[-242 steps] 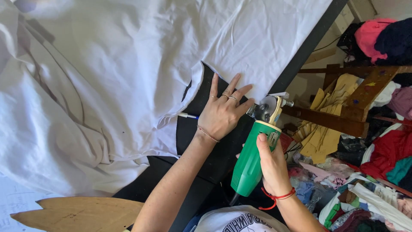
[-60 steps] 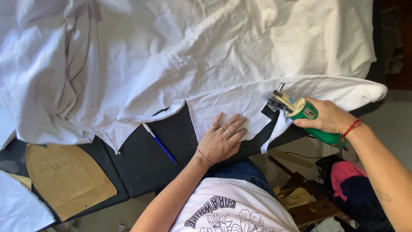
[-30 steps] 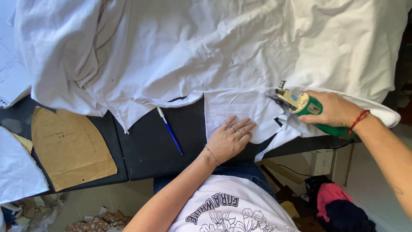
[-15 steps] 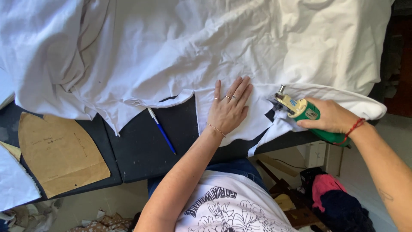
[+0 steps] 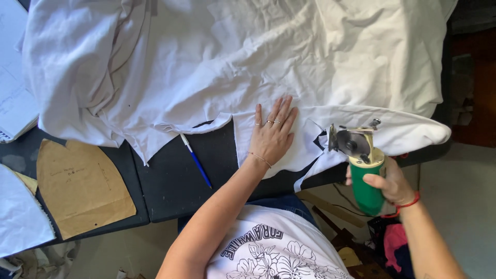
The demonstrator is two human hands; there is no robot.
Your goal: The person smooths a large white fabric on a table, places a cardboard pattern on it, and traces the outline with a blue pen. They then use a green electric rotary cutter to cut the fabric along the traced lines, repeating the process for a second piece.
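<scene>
The left hand (image 5: 272,137) lies flat, fingers spread, on the rumpled white cotton fabric (image 5: 248,67) covering the black worktop (image 5: 170,181). The right hand's (image 5: 387,181) grip wraps the green-handled rotary cutter (image 5: 359,160) at the fabric's edge. Keep the fabric taut and the fingers well apart from the blade.

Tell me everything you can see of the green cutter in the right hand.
The green cutter is a handheld electric rotary fabric cutter: a smooth green plastic-looking barrel, topped by a round metal blade with a yellowish guard and a small metal knob. The right hand grips the barrel, with the head pointing up toward the white fabric. It sits at the dark table edge, its blade beside the cut edge of the fabric. I can't tell whether the blade is touching the cloth or spinning.
</scene>
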